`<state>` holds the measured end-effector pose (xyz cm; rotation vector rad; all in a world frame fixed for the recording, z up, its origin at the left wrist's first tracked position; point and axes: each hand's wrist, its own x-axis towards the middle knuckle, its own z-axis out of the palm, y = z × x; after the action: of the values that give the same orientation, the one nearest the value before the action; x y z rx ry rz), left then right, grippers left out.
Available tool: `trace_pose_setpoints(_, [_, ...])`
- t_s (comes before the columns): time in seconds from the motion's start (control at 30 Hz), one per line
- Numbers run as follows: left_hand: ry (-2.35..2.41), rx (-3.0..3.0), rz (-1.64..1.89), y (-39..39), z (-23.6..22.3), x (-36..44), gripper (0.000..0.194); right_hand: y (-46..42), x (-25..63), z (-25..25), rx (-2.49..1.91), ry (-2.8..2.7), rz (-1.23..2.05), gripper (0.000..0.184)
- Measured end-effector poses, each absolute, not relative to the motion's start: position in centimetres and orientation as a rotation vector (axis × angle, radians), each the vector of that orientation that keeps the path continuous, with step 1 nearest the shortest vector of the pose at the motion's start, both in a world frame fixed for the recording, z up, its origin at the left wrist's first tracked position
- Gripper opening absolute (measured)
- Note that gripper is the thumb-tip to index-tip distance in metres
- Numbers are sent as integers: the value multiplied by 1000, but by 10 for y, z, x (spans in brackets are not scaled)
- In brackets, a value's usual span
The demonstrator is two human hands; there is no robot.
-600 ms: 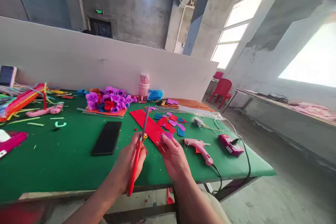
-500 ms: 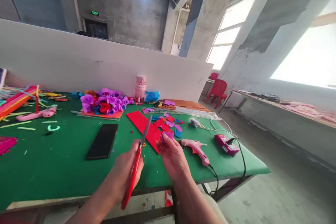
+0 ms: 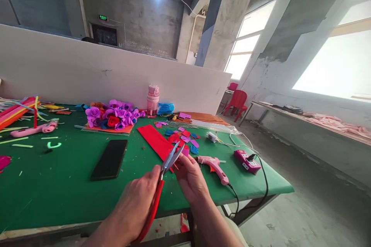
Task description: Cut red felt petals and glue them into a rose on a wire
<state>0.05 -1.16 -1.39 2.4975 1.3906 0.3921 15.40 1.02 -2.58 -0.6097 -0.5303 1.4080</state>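
While my left hand (image 3: 142, 191) grips metal-bladed scissors with red handles (image 3: 158, 194), blades parted, my right hand (image 3: 191, 173) pinches a small purple paper-like piece (image 3: 186, 152) between thumb and fingers, over the green tabletop (image 3: 69, 185). Step in hand, as I read it: trimming that piece. A next snip calls for lining the blades up with its edge, fingertips kept clear of the points. Beyond lies a long flat red strip (image 3: 153, 139); right of it, loose red, purple and blue cut pieces (image 3: 185, 139). Hard to make out: whether the purple piece sits between the blades or behind them. My fingers and a blade hide much of it; scissors cover part of the strip's near end.
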Motion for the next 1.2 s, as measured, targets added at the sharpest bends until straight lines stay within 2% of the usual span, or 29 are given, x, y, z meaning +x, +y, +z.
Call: trace_pose_setpoints(1.2, [1306,2417,434,-12,-14,-2,22,10,155,-25,-666,-577,1395,10])
